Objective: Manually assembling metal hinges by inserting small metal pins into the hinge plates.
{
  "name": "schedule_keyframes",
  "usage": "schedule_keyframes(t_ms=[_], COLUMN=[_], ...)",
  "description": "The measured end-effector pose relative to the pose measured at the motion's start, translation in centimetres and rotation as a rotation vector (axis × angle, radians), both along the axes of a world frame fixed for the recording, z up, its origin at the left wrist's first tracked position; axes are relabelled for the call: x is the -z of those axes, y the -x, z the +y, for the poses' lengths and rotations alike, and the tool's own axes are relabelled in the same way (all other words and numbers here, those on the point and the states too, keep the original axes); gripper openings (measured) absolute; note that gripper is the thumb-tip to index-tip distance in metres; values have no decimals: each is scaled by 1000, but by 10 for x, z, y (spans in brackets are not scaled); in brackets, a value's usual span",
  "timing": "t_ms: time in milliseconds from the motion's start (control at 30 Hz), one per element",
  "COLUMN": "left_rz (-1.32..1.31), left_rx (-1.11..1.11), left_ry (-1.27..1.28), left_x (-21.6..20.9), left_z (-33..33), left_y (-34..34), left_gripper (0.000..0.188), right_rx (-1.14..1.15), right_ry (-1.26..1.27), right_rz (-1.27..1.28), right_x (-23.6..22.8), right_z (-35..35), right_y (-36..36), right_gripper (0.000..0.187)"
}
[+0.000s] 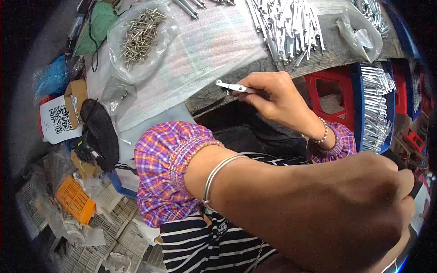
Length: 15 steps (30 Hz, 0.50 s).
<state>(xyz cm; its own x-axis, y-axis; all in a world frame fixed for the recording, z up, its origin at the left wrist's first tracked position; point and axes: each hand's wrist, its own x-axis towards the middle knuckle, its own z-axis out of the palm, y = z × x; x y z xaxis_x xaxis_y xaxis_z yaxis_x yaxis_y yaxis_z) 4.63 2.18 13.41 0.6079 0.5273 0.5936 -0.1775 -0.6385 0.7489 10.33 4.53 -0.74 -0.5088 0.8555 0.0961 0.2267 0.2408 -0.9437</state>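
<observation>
My right hand [277, 93], with a beaded bracelet at its wrist, is over the front edge of the workbench. Thumb and fingers pinch a slim silver metal fitting [232, 86] that has a small hole near its tip and a dark bit beneath. My left forearm, wearing a silver bangle, crosses low in front and very near. At the lower right, my left hand [384, 195] shows its back and curled knuckles. Its fingertips, and whatever they may hold, are hidden. Beyond my right hand lies a heap of long silver metal parts [289, 27].
An open plastic bag of metal pins or rivets [141, 38] sits on the foam-sheeted bench [218, 41]. Blue bins of silver parts [375, 109] and red plastic stools [330, 98] stand at right. A black pouch [99, 132], a cardboard box [76, 98] and an orange basket [75, 200] are left.
</observation>
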Motion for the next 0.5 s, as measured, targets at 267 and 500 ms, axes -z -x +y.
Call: schedule_keyframes(t_ms=[267, 500], left_rz=[-37, 56], left_rx=[3, -411], left_ry=[-62, 932], left_x=[27, 86], left_z=[7, -5], left_y=[21, 89], left_gripper=[14, 11], right_rx=[82, 183], right_ry=[190, 974], right_rz=[62, 552], right_x=[-2, 0], right_z=[-4, -21], right_y=[-16, -53], right_gripper=[12, 15])
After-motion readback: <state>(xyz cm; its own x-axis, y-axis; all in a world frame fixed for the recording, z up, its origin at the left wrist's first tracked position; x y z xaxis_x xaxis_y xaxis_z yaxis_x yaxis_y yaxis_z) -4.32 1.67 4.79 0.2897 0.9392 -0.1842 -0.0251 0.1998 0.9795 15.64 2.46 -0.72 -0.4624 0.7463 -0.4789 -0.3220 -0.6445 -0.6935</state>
